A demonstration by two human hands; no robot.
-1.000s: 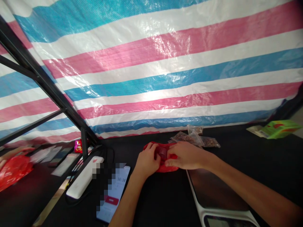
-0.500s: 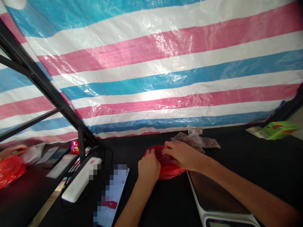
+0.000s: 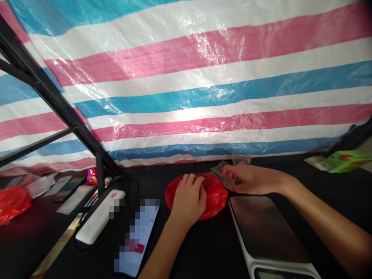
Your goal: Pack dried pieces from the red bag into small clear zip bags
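Observation:
My left hand (image 3: 188,200) rests with curled fingers on a flattened red plastic bag (image 3: 216,203), which lies on the black table (image 3: 203,248). My right hand (image 3: 250,179) reaches past the bag's far edge. Its fingertips pinch one of the small clear plastic bags (image 3: 223,170), which hold something brown. That pile is mostly hidden behind my right hand.
A digital kitchen scale (image 3: 269,232) lies just below my right hand. To the left are a pixelated phone (image 3: 139,236) and a white power bank (image 3: 100,217). A green packet (image 3: 343,161) sits far right. A black metal frame (image 3: 52,97) crosses a striped tarp (image 3: 186,77).
My right hand has left the red bag and moved right onto the clear bags. The red bag now lies flatter and rounder under my left hand. The hand at far left is gone.

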